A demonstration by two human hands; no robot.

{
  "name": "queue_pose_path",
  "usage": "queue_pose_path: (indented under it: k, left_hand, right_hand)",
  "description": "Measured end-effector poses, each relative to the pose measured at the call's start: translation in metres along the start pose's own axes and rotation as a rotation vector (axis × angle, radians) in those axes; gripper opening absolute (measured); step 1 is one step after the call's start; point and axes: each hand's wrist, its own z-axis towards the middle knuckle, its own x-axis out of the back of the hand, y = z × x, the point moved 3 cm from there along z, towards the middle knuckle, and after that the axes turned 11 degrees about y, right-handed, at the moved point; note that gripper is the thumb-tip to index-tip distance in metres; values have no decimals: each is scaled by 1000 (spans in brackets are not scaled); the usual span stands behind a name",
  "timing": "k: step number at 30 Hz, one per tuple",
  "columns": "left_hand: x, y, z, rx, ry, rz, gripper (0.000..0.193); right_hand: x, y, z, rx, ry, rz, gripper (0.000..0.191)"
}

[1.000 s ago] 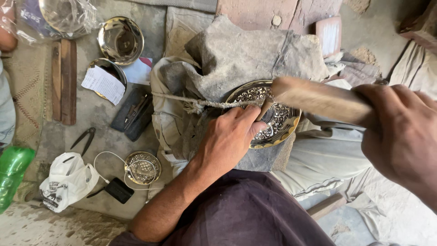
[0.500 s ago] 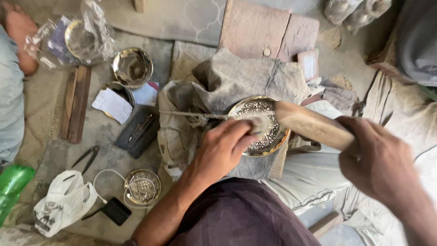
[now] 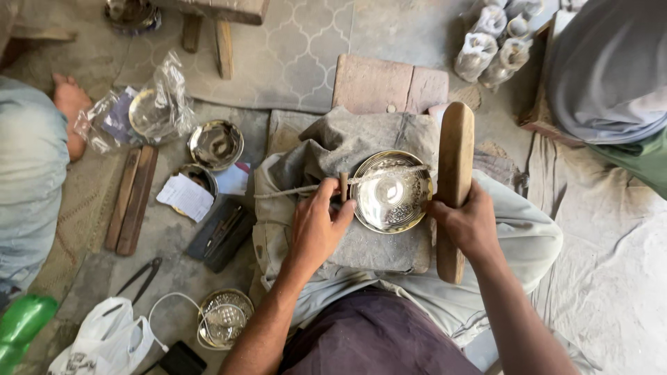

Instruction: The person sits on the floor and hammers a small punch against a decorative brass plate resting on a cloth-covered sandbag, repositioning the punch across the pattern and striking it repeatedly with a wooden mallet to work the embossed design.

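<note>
Head view:
Bowl (image 3: 391,191): round, shiny, embossed metal; centre of frame, lying on a grey cloth (image 3: 361,142) over a block on the lap.
Left hand (image 3: 316,226): just left of the bowl, fingers curled shut around a short wooden peg (image 3: 343,186) standing at the bowl's left rim; thumb tip touching the rim.
String (image 3: 292,190): thin, pale, running from the cloth's left edge past the peg and across the bowl's top.
Right hand (image 3: 469,223): right of the bowl, closed around the lower half of a wooden mallet (image 3: 454,177); fingertips just beside the bowl's right rim.
Mallet: long, flat, upright in frame, touching or nearly touching the bowl's right edge; cannot tell which.
Upper left: second metal bowl (image 3: 216,144) on the floor, clear plastic bag (image 3: 139,111) with a plate inside beside it.
Left: two wooden slats (image 3: 130,200), dark pouch (image 3: 222,235), folded paper (image 3: 185,197).
Lower left: pliers (image 3: 141,276), pierced metal dish (image 3: 224,318), white bag (image 3: 104,344), green bottle (image 3: 21,326).
Far left edge: another person's clothing and foot (image 3: 69,101).
Upper right: wrapped bundles (image 3: 497,35).
</note>
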Motion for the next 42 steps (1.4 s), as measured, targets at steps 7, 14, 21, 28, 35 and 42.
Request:
queue_pose_path:
  k: [7, 14, 21, 28, 35, 42]
  left_hand:
    - [-5, -4, 0, -16, -22, -89, 43]
    - [9, 7, -11, -33, 1, -110, 31]
    - [-1, 27, -17, 56, -20, -178, 29]
    - [-42, 34, -12, -70, -9, -153, 33]
    - [-47, 38, -25, -148, 133, -98, 33]
    - [-49, 36, -34, -122, 161, -82, 29]
  right_hand:
    - [0, -6, 8, 27, 16, 8, 39]
    - [22, 41, -23, -81, 52, 59, 44]
    - [47, 108, -63, -357, 121, 38, 47]
    - [65, 90, -69, -308, 69, -23, 61]
    - [85, 11, -41, 114, 47, -450, 61]
    - [79, -94, -16, 939, 60, -887, 45]
